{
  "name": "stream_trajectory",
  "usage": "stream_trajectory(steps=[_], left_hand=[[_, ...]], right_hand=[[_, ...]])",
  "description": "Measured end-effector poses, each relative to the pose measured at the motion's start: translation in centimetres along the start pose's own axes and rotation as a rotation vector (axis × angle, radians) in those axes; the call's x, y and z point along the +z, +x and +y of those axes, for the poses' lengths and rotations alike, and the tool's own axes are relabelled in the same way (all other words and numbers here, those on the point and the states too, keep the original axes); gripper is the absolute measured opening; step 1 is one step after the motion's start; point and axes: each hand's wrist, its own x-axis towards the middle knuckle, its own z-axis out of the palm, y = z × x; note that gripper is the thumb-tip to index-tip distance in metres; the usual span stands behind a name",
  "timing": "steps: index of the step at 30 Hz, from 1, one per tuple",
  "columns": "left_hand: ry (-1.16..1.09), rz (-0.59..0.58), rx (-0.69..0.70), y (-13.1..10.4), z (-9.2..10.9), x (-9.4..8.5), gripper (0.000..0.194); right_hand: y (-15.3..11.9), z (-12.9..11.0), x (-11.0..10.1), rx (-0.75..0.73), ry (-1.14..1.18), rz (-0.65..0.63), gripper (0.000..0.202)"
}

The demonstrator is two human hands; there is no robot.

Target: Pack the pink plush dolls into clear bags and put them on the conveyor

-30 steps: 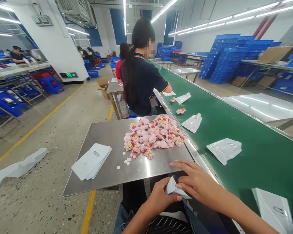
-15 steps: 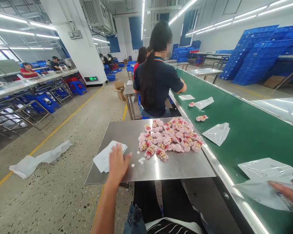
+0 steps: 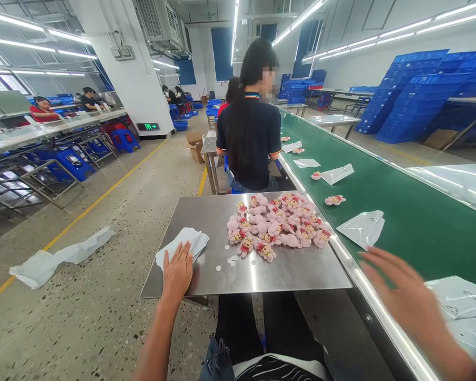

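Left grip (image 3: 177, 272) flat on bags (image 3: 199, 244) — sign (image 3: 148, 126): green arrow (image 3: 155, 126)

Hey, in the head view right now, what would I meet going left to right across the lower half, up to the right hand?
White sheet, stack of white bags with the left hand on it, pile of pink dolls, blurred right hand.

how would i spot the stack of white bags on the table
Find the long green conveyor belt, then the metal table beside it. On the table's left part, away from the pink dolls, lies the stack of white bags. Being broad, flat and under the left hand sets it apart from the small white discs nearby.
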Motion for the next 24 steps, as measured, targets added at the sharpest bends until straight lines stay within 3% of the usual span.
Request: stream_trajectory(steps=[2, 4, 7, 9, 12, 15, 19, 22, 24], left_hand=[[-0.04, 0.052, 0.093, -0.7, 1.0, -2.0, 0.042], [-0.149, 0.0, 0.203, -2.1, 2.6, -4.4, 0.043], [-0.456, -0.338, 0.267, -5.0, 5.4, -7.3, 0.042], [-0.702, -0.568, 0.123, -6.7, 6.8, -8.0, 0.038], [-1.066, -0.773, -0.158, -8.7, 8.0, -6.6, 0.052], [-1.264, -0.874, -0.307, -9.9, 8.8, -3.6, 0.058], [-1.297, -0.749, -0.626, -10.9, 9.4, -0.3, 0.051], [-1.366, -0.669, -0.841, -11.3, 9.2, 0.7, 0.054], [-1.393, -0.591, -0.941, -11.5, 8.9, 0.9, 0.057]], right_hand=[[0.5, -5.3, 3.3, -0.216, 0.197, -0.105, 0.026], [1.0, -10.8, 5.5, -0.395, 0.377, -0.184, 0.031], [1.4, -16.4, 6.9, -0.578, 0.481, -0.333, 0.037], [1.2, -18.0, 7.3, -0.678, 0.491, -0.471, 0.021], [-0.1, -18.1, 8.2, -0.773, 0.472, -0.621, 0.016], [-1.0, -17.1, 9.8, -0.774, 0.487, -0.682, 0.015], [-0.6, -15.5, 12.5, -0.566, 0.446, -0.579, 0.028], [-0.6, -14.4, 13.7, -0.401, 0.16, -0.451, 0.042], [-1.3, -13.8, 13.8, -0.417, 0.039, -0.423, 0.05]])
